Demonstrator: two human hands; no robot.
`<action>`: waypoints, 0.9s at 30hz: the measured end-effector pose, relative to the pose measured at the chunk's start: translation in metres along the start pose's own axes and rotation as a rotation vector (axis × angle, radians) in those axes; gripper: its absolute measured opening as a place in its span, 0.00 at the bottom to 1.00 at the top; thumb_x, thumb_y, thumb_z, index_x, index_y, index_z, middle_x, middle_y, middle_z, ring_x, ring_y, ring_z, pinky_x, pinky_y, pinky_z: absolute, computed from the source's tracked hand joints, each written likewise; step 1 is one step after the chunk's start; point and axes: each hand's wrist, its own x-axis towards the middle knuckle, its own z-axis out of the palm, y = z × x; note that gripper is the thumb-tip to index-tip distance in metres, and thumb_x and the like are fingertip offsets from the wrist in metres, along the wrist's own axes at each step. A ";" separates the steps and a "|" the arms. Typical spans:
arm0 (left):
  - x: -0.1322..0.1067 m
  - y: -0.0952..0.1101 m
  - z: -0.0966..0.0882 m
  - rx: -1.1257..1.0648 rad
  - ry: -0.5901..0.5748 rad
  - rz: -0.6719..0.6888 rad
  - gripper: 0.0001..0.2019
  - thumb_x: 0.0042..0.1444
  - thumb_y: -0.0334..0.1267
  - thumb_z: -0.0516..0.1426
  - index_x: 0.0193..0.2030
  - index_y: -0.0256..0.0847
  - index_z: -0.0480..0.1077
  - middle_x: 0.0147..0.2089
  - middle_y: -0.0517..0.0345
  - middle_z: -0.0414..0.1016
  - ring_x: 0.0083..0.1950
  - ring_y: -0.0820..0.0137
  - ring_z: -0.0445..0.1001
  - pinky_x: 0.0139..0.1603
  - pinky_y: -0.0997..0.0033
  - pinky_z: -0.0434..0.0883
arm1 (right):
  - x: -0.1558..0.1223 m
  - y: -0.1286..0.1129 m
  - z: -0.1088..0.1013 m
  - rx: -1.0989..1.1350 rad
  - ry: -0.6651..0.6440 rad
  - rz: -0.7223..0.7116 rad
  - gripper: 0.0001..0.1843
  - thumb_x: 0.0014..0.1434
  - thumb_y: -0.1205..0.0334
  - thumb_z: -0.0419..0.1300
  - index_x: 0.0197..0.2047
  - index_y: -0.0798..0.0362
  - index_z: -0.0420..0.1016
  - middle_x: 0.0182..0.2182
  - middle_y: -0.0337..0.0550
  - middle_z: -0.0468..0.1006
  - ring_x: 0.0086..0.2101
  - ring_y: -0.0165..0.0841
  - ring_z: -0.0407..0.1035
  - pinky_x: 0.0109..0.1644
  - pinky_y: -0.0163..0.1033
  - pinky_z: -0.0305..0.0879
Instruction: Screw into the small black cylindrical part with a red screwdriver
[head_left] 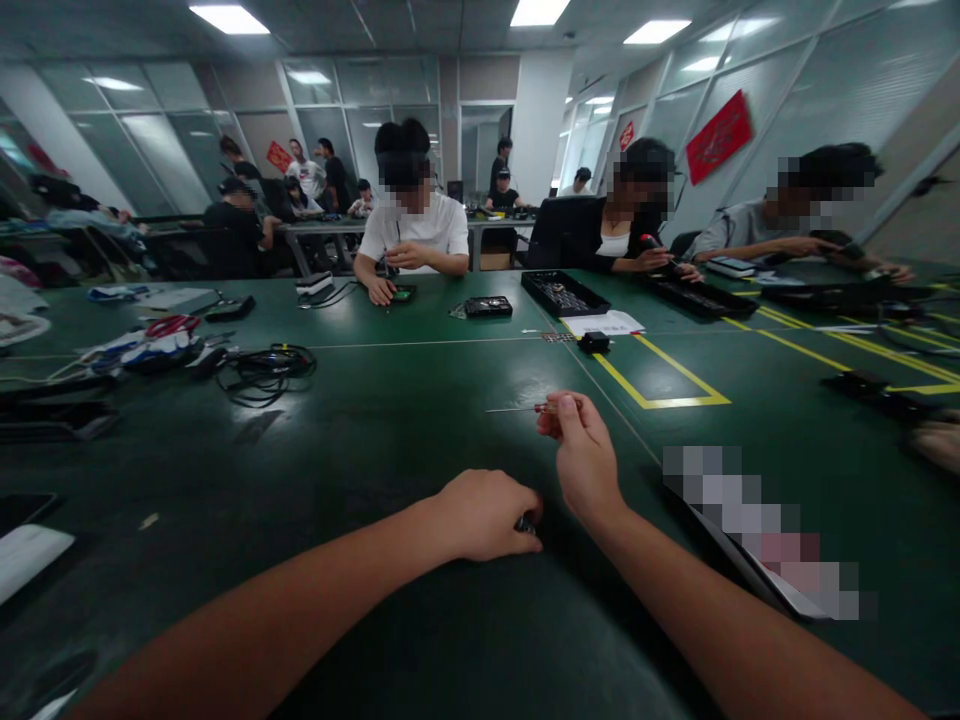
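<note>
My right hand point(581, 440) is closed around the handle of a screwdriver point(514, 409), whose thin metal shaft points left above the table. The handle looks reddish and is mostly covered by my fingers. Lower and to the left, my left hand point(487, 515) rests at the green tabletop point(360, 430) with its fingers curled round a small dark object point(526, 524). Only a bit of that object shows between thumb and fingers, so its kind is hidden. The screwdriver tip is apart from it.
Coiled black cables point(270, 375) and gloves point(161, 345) lie to the left. A blurred-out booklet point(750, 540) lies by my right forearm. Ahead are a small black block point(593, 342), a black parts tray point(564, 293) and yellow tape point(686, 404). Several people work across the table.
</note>
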 end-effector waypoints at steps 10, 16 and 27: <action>-0.027 -0.036 -0.027 -0.432 -0.007 -0.116 0.07 0.54 0.39 0.61 0.40 0.44 0.75 0.35 0.59 0.76 0.33 0.67 0.73 0.33 0.69 0.67 | 0.000 -0.002 0.000 0.011 -0.028 0.043 0.20 0.60 0.38 0.62 0.38 0.48 0.74 0.30 0.39 0.77 0.31 0.35 0.70 0.39 0.43 0.68; -0.071 -0.095 -0.053 -1.130 0.254 -0.299 0.09 0.60 0.36 0.55 0.39 0.37 0.75 0.29 0.60 0.68 0.29 0.74 0.66 0.29 0.74 0.62 | -0.001 -0.003 -0.001 -0.018 -0.047 0.052 0.20 0.61 0.39 0.61 0.38 0.48 0.74 0.31 0.39 0.76 0.31 0.35 0.70 0.40 0.44 0.69; -0.199 -0.204 -0.112 -1.073 1.270 -0.829 0.08 0.68 0.31 0.51 0.35 0.36 0.62 0.26 0.67 0.66 0.26 0.80 0.61 0.33 0.79 0.63 | -0.002 -0.002 0.000 -0.005 -0.060 0.056 0.20 0.61 0.39 0.61 0.38 0.48 0.76 0.31 0.39 0.78 0.31 0.36 0.71 0.40 0.44 0.69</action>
